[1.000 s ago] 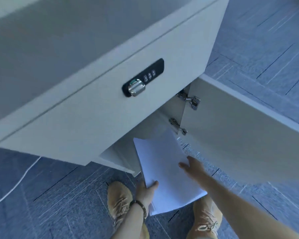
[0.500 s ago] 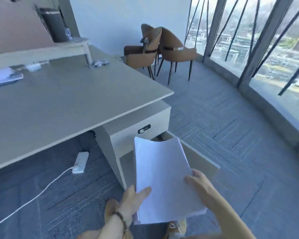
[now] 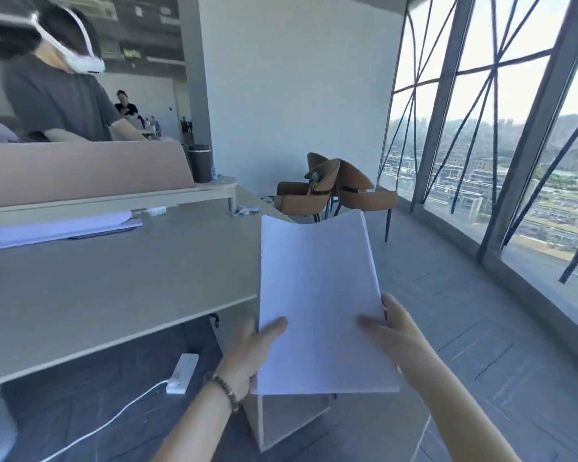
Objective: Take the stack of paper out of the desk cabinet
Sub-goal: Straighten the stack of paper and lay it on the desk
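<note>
A white stack of paper (image 3: 317, 301) is held up in front of me, above the desk's right end, its far edge sagging a little. My left hand (image 3: 251, 351) grips its lower left edge with the thumb on top; a bead bracelet sits on that wrist. My right hand (image 3: 391, 331) holds the lower right edge, thumb across the sheet. The desk cabinet (image 3: 281, 418) is mostly hidden behind the paper; only its lower part and open door show below the stack.
A long beige desk (image 3: 114, 288) fills the left, with papers and a raised shelf at its back. A white power strip (image 3: 182, 371) with cable lies on the floor beneath. Brown chairs (image 3: 341, 191) stand by the windows. A person with a headset stands beyond the desk.
The stack has come out of the cabinet and risen to chest height in both hands. The view has lifted from the cabinet to the desk and room.
</note>
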